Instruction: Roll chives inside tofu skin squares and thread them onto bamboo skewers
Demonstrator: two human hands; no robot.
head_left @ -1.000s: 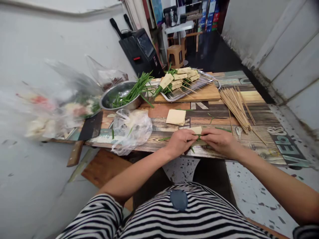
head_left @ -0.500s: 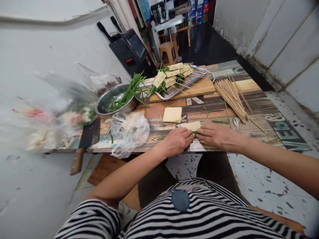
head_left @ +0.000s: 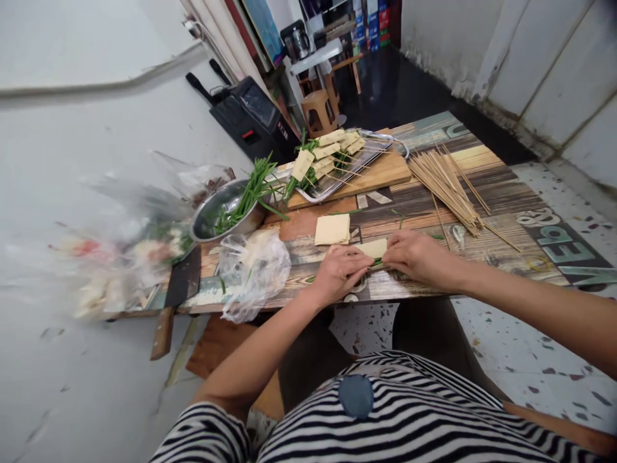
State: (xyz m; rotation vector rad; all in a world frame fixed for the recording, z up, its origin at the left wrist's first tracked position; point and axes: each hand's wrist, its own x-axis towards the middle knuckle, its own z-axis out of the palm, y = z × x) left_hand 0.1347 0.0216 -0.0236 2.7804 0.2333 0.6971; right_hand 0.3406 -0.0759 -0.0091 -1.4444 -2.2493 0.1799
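A pale yellow tofu sheet (head_left: pixel 375 248) lies at the near edge of the table, with a few green chives (head_left: pixel 377 262) along its front edge. My left hand (head_left: pixel 340 271) pinches the left end of the sheet and chives, fingers bent. At the right end, my right hand (head_left: pixel 418 257) grips the sheet with its fingers pressed together; its fingertips are partly hidden. Just beyond my left hand sits a stack of square tofu sheets (head_left: pixel 332 229). Farther back, finished tofu-and-chive skewers (head_left: pixel 328 152) are piled on a metal tray (head_left: pixel 332 193).
Bare bamboo skewers (head_left: pixel 446 193) lie spread at the right. On the left stand a metal bowl (head_left: pixel 198 226) of chives, a crumpled plastic bag (head_left: pixel 255 273) and a cleaver (head_left: pixel 183 276) whose handle overhangs the table edge. The tray rests on a wooden board (head_left: pixel 398 168).
My right hand has lifted slightly and its fingers have curled more tightly at the sheet's right end. My left hand stays at the left end. The camera view has shifted a little.
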